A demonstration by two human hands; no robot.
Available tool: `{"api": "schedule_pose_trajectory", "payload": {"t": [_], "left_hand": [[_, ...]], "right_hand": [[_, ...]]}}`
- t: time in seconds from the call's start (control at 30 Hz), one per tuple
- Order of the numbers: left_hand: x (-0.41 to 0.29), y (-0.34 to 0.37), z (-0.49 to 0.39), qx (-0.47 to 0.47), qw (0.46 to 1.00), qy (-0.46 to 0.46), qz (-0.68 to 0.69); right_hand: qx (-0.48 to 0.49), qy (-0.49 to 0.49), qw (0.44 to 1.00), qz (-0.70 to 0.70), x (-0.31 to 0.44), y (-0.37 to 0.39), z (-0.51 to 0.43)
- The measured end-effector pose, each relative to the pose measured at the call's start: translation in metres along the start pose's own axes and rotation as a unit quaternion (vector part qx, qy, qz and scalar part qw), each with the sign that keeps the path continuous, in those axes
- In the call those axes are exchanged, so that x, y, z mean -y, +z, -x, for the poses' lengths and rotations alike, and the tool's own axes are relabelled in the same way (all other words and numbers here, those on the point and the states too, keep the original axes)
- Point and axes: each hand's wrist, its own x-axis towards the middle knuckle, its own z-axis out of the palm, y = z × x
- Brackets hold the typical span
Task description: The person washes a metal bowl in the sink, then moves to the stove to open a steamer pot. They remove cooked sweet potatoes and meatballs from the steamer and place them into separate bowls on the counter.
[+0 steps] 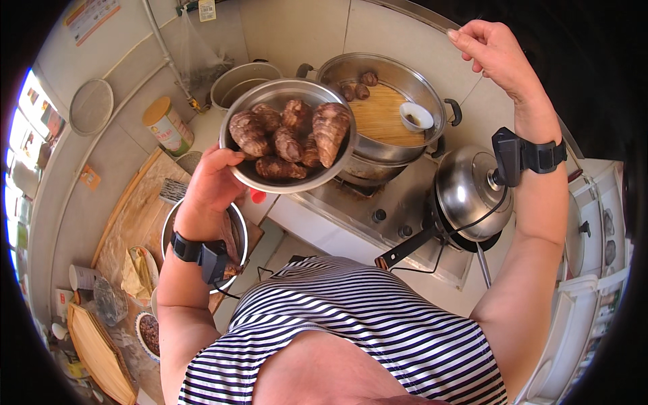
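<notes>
My left hand grips the near-left rim of a stainless steel bowl, tilted towards me. Several brown taro corms lie inside it. Behind and to the right is a two-handled steel steamer lined with a bamboo mat. On the mat sit a few small taros and a small white dish with something dark in it. My right hand is raised near a dark hood's metal edge, fingers curled against the thumb. Nothing shows in its grasp.
A wok with a domed steel lid occupies the right of the gas stove, its handle pointing towards me. Another metal pot stands behind the bowl. A wooden board, a canister and a basin are at left.
</notes>
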Motion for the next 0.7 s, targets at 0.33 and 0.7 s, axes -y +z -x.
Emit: {"api": "schedule_pose_trajectory", "payload": {"t": [0.33,0.7], "left_hand": [[-0.006,0.009,-0.032,-0.046,0.999,-0.009,0.011],[0.007,0.037,-0.069,-0.089,0.991,-0.037,-0.088]], "right_hand": [[0.027,0.054,0.998,-0.002,-0.061,0.062,-0.014],[0.099,0.101,0.989,0.047,-0.073,0.087,-0.035]]}}
